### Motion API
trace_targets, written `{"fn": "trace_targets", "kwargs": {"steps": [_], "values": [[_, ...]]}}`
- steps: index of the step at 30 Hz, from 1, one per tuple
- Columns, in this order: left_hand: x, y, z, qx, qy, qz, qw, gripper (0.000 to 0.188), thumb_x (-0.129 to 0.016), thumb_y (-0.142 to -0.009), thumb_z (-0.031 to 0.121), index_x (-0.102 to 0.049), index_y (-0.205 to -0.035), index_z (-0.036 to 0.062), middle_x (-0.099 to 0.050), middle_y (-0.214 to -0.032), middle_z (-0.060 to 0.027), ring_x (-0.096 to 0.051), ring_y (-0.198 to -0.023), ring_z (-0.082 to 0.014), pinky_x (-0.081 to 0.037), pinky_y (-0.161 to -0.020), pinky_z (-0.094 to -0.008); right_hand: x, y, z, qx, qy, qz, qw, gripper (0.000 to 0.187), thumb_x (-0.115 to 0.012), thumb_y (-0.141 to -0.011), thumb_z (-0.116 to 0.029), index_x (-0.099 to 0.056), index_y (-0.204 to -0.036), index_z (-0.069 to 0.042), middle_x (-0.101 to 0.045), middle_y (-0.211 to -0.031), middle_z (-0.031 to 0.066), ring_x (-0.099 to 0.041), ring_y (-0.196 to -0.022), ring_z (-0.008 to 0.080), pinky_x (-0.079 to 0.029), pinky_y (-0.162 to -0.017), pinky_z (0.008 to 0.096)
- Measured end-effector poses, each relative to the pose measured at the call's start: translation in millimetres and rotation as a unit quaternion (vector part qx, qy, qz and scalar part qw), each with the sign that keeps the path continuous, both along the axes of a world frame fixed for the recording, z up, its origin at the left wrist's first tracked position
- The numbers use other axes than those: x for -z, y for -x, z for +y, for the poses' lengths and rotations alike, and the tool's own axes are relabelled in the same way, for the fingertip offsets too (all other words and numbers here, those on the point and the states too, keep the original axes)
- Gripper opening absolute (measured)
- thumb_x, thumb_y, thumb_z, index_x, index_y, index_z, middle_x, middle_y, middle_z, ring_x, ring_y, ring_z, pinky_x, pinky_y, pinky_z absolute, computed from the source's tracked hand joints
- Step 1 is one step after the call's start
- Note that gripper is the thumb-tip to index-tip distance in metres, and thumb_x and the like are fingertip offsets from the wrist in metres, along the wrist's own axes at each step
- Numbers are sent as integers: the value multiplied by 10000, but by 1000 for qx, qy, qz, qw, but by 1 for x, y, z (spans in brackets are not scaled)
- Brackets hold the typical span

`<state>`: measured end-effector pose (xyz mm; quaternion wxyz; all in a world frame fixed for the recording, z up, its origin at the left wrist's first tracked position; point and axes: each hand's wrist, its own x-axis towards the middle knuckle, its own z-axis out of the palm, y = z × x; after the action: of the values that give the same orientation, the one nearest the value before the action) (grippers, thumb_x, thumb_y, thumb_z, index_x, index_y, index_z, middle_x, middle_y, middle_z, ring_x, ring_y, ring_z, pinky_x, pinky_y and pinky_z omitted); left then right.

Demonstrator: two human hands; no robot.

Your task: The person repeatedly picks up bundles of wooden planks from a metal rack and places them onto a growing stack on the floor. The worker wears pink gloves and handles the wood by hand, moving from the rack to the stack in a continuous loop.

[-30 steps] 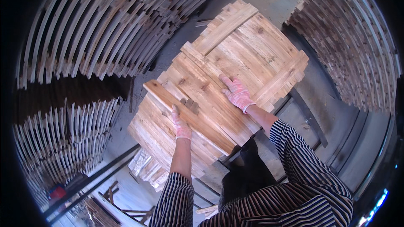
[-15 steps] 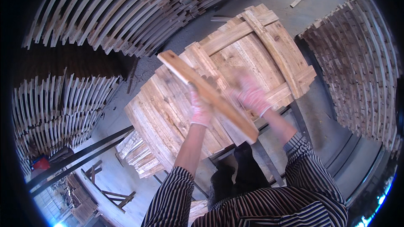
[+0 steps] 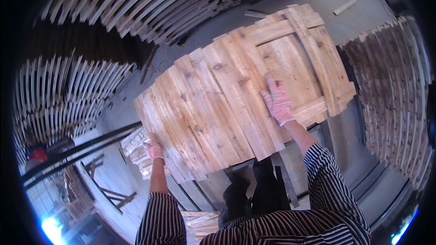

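Both my hands wear pink-and-white knit gloves. My right hand (image 3: 279, 103) lies open on the right edge of a row of pale wooden boards (image 3: 213, 104), its fingers stretched upward along the last board. At the row's lower left end my left hand (image 3: 154, 149) touches the outermost board, with fingers apart and nothing held. The boards lie flat, side by side, their ends uneven. To the right of my right hand, a long crosspiece (image 3: 313, 59) lies over more boards, and a lower rail (image 3: 313, 105) runs beneath it.
Tall stacks of planks stand at the back (image 3: 181, 4), the left (image 3: 68, 95) and the right (image 3: 390, 95). Dark metal rails (image 3: 86, 147) run out on the left beside a smaller bundle of wood (image 3: 136, 149). A loose offcut (image 3: 345, 7) lies on the floor behind.
The board that my left hand held up now lies in the row, let go. My left hand has moved left and down to the row's end; my right hand rests on the right edge.
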<state>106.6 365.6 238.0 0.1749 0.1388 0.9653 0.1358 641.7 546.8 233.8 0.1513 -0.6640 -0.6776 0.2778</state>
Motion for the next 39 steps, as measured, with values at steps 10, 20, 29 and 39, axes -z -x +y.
{"fn": "trace_targets", "kwargs": {"steps": [10, 20, 29, 39], "values": [[34, 43, -25, -5, -210, -475, 854, 931, -514, -915, 744, -369, -1554, 81, -513, -1484, -93, -555, -1299, -204, -451, -1103, -376, 31, 11, -5, 27, -19, -21, 999, 663, -455, -1046, -437, -229, -1615, -182, -482, -1422, 273, -503, -1280, 427, -380, -1086, 456], [27, 50, -28, -51, -194, -492, 847, 815, -580, -941, 650, -461, -1485, 54, -584, -1400, -99, -599, -1228, -173, -498, -1041, -335, 40, 12, -13, -30, -48, -38, 998, 681, -436, -1050, -432, -170, -1621, -175, -415, -1523, 270, -469, -1343, 446, -375, -1109, 452], [47, 38, -23, -86, -209, -514, 828, 781, -616, -937, 614, -498, -1460, 46, -611, -1367, -93, -631, -1174, -167, -517, -1009, -316, 26, 1, 1, -37, -38, -108, 993, 682, -464, -1042, -427, -194, -1614, -171, -495, -1444, 264, -526, -1275, 447, -416, -1062, 460], [30, 21, -65, 3, -151, -362, 920, 840, -651, -899, 632, -556, -1388, -45, -682, -1252, -120, -653, -1108, -189, -503, -976, -326, -23, -157, 92, 57, -16, -196, 979, 967, -698, -876, -526, -284, -1540, 42, -394, -1516, 312, -375, -1418, 429, -313, -1171, 440]]}}
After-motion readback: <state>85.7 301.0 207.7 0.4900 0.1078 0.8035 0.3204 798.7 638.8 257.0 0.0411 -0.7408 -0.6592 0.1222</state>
